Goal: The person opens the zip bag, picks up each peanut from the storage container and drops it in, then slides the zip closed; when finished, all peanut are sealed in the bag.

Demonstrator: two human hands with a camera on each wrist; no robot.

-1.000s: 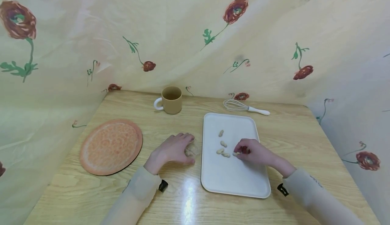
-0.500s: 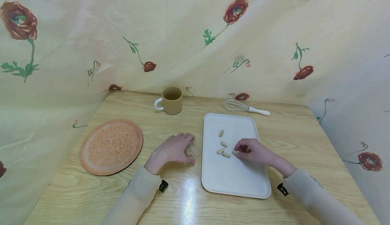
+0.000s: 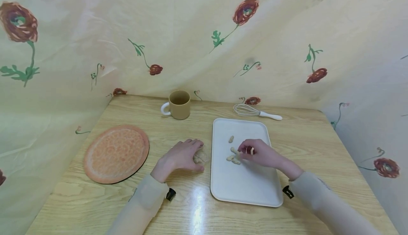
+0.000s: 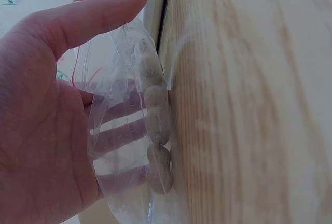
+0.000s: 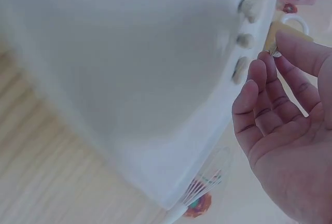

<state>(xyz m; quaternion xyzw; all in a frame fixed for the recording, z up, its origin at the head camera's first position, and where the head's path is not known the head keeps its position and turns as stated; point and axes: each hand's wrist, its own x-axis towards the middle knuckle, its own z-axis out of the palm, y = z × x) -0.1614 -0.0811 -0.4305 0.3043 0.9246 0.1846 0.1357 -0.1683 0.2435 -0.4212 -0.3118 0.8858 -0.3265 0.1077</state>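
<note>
My left hand (image 3: 181,156) curves around a clear plastic zip bag (image 3: 202,155) on the table, left of the tray. In the left wrist view, several peanuts (image 4: 157,115) lie in a row inside the bag, with my thumb above and my other fingers behind the film. My right hand (image 3: 264,154) is over the white tray (image 3: 245,189), pinching a peanut (image 5: 274,53) between thumb and fingertips; most of that peanut is hidden. Several loose peanuts (image 3: 231,139) lie on the tray just left of my right fingertips.
A tan mug (image 3: 180,105) with a white handle stands at the back. Behind the tray lies a whisk (image 3: 251,111) with a white handle. A round orange-patterned mat (image 3: 116,153) is on the left. Flowered cloth (image 3: 191,51) hangs behind the table.
My right hand has lifted and moved left with the pinched peanut, coming close to the other peanuts on the tray. My left hand and the bag have stayed in place.
</note>
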